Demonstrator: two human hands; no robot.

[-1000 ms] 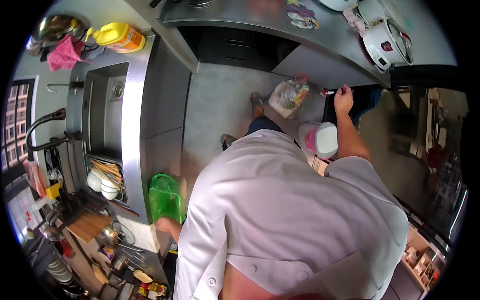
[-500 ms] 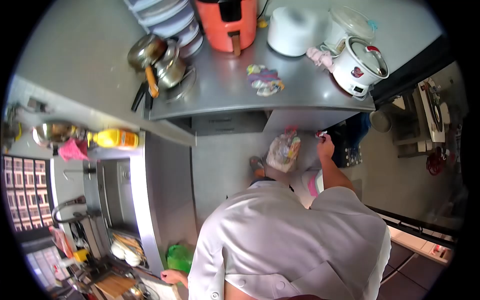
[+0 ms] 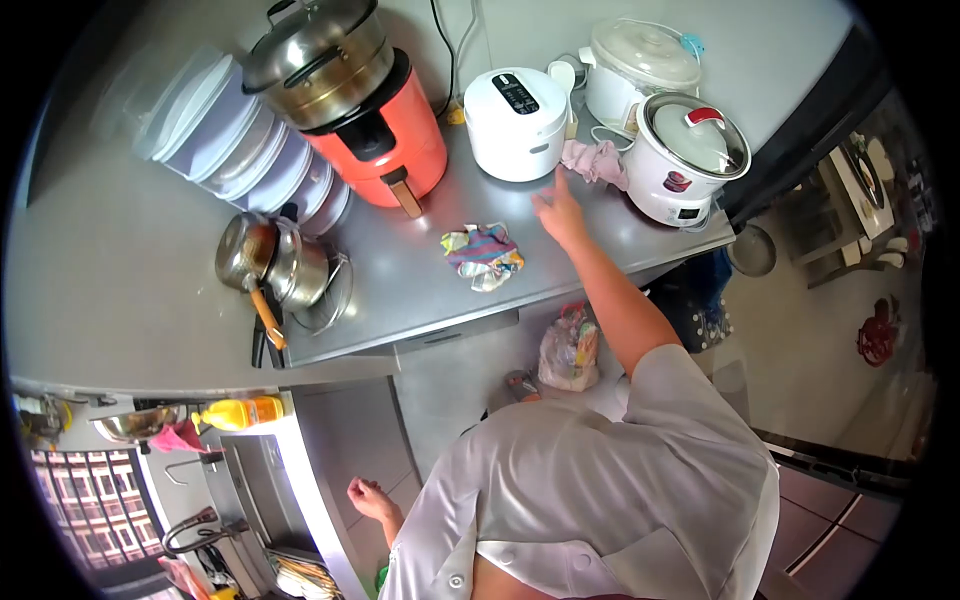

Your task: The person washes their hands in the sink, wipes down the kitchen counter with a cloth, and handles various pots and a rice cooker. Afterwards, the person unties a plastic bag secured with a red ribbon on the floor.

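Observation:
My right hand (image 3: pixel 562 215) is stretched over the metal counter (image 3: pixel 400 260), index finger extended and thumb apart. Its fingertip is just below the white rice cooker (image 3: pixel 516 125) and left of a pink cloth (image 3: pixel 596 163); I cannot tell whether it touches either. Nothing shows in this hand. A crumpled multicoloured cloth (image 3: pixel 484 254) lies to its left. My left hand (image 3: pixel 371 498) hangs low beside the sink counter, fingers curled in, with no object visible in it.
An orange air fryer (image 3: pixel 410 150) with a steel pot (image 3: pixel 320 70) on top stands at the back. Steel saucepans (image 3: pixel 300 265) sit left, white slow cookers (image 3: pixel 690 165) right. A filled plastic bag (image 3: pixel 570 350) is on the floor. A yellow bottle (image 3: pixel 240 412) lies by the sink.
My right hand has risen from below the counter edge to above the counter. The small red-and-white item in it earlier no longer shows. The view has shifted, showing more of the counter's back.

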